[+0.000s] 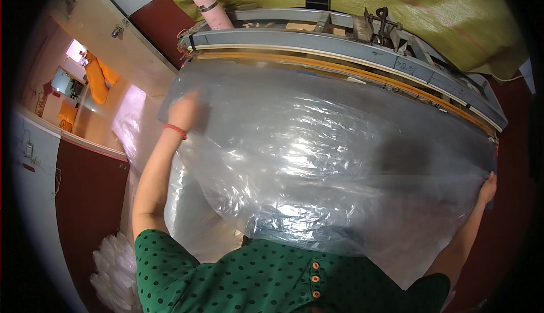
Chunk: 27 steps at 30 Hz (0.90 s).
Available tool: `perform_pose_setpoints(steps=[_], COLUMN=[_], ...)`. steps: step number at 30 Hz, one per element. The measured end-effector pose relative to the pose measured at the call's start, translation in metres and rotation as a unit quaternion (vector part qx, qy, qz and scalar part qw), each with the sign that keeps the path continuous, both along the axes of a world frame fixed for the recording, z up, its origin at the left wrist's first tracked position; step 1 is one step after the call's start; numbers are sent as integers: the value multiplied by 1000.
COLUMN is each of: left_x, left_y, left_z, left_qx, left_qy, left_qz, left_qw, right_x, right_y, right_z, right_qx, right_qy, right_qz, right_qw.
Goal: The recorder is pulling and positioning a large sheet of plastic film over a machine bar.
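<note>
Fingers (491, 179) of the right hand (487, 190) pinch the shiny clear plastic sheet (294, 143) by its right edge; left hand (186, 111) is at its left side, honestly too blurry to tell its grip.

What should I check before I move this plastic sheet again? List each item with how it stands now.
1. Right hand gripping the plastic sheet: ok, it pinches the right edge.
2. Left hand gripping the sheet: cannot tell, it is blurred over the left part.
3. Sheet smooth: not ok, it is wrinkled across the middle and the near part.
4. Pink bottle off the sheet: ok, it is beyond it, at the left end of the metal frame.
5. Sheet clear of the green shirt: cannot tell, they meet in view, but contact is unclear.
</note>
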<state>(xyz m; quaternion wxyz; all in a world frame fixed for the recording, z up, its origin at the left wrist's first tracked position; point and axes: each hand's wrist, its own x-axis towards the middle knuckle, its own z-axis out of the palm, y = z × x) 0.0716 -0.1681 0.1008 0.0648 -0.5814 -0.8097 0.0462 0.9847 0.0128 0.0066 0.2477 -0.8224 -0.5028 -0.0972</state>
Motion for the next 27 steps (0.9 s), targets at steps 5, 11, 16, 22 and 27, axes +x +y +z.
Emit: perform_pose_setpoints(steps=[5,11,16,22,27], left_x=[36,-10,0,21,17], left_y=[34,64,86,81,87], left_z=[-3,-48,-61,-51,-50], left_qx=[157,204,264,256,196], left_qy=[65,-63,-101,-245,-202], left_qz=[-120,-84,-73,1,-37], left_qw=[978,973,956,935,959], right_x=[26,73,73,64,102], right_y=[3,7,-34,-101,-91], right_z=[-14,-28,3,53,37], right_qx=[33,105,212,248,257], right_qy=[10,202,435,472,472], right_qz=[35,72,93,36,62], right_qw=[999,971,870,845,841])
